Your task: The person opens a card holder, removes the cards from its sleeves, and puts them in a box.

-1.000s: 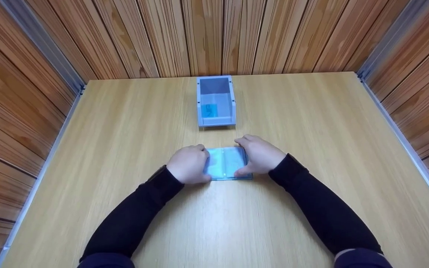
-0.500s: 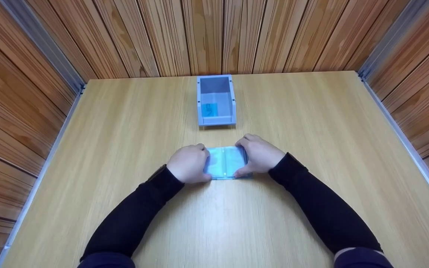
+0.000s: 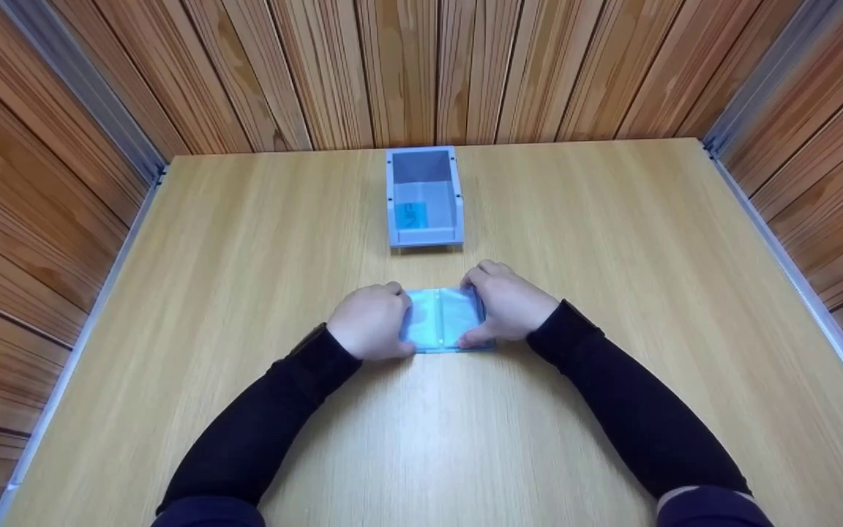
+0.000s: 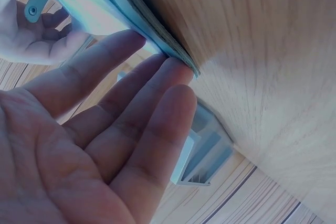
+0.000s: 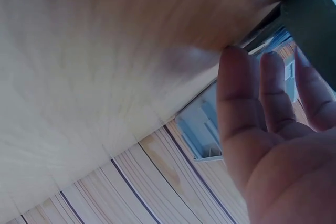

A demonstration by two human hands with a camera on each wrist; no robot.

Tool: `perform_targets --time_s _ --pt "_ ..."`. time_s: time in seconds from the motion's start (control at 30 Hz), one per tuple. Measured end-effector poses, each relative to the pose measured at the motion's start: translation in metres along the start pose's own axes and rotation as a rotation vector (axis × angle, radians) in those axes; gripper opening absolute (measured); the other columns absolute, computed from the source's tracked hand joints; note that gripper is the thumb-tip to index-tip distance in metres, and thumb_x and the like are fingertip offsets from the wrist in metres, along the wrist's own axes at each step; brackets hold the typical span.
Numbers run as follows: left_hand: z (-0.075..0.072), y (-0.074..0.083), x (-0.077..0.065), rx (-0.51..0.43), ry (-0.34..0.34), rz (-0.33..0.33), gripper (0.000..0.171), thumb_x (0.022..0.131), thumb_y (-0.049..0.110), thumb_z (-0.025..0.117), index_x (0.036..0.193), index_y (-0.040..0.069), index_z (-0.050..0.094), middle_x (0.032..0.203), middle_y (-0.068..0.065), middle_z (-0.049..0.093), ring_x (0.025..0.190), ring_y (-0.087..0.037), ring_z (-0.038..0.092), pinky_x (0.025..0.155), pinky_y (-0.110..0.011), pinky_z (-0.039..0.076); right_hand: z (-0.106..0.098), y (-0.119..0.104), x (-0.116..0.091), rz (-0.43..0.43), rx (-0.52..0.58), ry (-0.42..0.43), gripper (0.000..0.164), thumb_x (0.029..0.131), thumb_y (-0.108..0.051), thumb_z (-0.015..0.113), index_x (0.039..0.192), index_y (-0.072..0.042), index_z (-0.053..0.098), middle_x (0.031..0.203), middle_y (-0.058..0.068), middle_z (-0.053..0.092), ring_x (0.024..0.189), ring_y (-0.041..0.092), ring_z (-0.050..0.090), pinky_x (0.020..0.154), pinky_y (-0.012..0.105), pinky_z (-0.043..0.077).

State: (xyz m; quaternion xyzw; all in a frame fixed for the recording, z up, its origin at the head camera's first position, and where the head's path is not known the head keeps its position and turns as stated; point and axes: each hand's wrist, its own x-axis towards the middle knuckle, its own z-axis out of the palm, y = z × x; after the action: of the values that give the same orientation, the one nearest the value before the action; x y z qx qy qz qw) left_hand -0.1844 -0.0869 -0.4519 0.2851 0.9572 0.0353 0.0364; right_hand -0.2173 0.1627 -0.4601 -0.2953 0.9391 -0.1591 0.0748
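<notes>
A small light-blue card holder (image 3: 427,319) with clear plastic sleeves lies spread open on the table, its centre fold between my hands. My left hand (image 3: 370,322) holds its left side, thumb at the near corner and fingers at the far edge. In the left wrist view, fingertips (image 4: 178,72) reach the edge of its stacked pages, and a strap with a metal snap (image 4: 35,8) shows near the other hand. On the right side, my right hand (image 3: 515,304) grips it with the thumb over the near edge. A dark flap (image 5: 310,24) partly covers those fingers in the right wrist view.
Beyond the card holder stands a grey-blue plastic bin (image 3: 426,238) with a blue label inside, its low front facing me. The light wood table (image 3: 246,241) is bounded by wood-plank walls (image 3: 407,73) at the back and sides, with metal posts in the corners.
The sheen on the card holder's right page has turned a lighter blue. Both hands stay in nearly the same places on it.
</notes>
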Motion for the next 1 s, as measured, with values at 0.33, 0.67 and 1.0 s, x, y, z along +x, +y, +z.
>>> perform_targets --time_s 0.33,0.67,1.0 --pt "-0.0015 0.0005 0.0000 0.002 -0.003 -0.002 0.052 0.071 0.051 0.074 0.097 0.006 0.069 0.090 -0.003 0.060 0.073 -0.019 0.054 0.066 -0.038 0.049 0.0008 -0.0005 -0.0002 -0.005 -0.003 -0.005 0.106 0.050 -0.069 0.086 0.128 -0.002 0.058 0.109 0.006 0.053 0.102 0.024 0.048 0.090 0.037 0.047" --pt "-0.0011 0.0009 -0.0006 -0.008 0.009 0.001 0.051 0.070 0.049 0.075 0.096 0.006 0.069 0.089 -0.003 0.060 0.074 -0.020 0.055 0.067 -0.039 0.050 0.0014 -0.0004 -0.0011 -0.015 -0.027 -0.004 0.108 0.046 -0.077 0.082 0.123 -0.004 0.059 0.107 0.005 0.054 0.100 0.024 0.049 0.090 0.037 0.047" --pt "-0.0011 0.0007 -0.0003 -0.001 0.005 0.001 0.053 0.071 0.051 0.074 0.097 0.005 0.069 0.090 -0.004 0.060 0.074 -0.020 0.055 0.068 -0.039 0.050 -0.0008 -0.0023 -0.0014 -0.006 -0.029 -0.053 0.105 0.047 -0.069 0.087 0.125 -0.005 0.056 0.111 0.005 0.052 0.104 0.024 0.047 0.094 0.037 0.045"
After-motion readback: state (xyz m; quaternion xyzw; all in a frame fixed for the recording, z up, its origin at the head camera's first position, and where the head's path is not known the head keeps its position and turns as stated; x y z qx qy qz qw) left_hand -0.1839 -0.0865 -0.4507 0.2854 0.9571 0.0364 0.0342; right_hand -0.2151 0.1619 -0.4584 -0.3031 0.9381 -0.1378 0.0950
